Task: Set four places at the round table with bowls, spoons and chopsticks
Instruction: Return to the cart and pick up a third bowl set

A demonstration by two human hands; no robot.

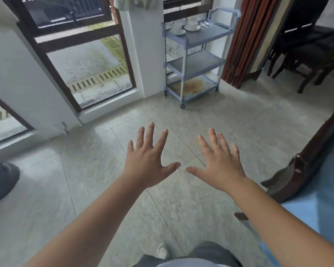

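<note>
Tiled floor (pixel 96 189) | cart (pixel 193 54) – two bowls (pixel 178 28) | left grip (pixel 148 164), right grip (pixel 220 168) – splayed, empty

We see pale grey-green speckled floor tiles (pixel 96 189) with thin dark grout lines. The cart (pixel 193 60) is light blue-grey, its bottom shelf stained orange-brown, and white bowls (pixel 192 26) sit on top. We see dark brown window frames (pixel 54 41) against white walls, a reddish-brown folding door (pixel 241 39), dark brown chairs (pixel 307 54) with black seats, and a blue tablecloth (pixel 320 205) on the right.
</note>
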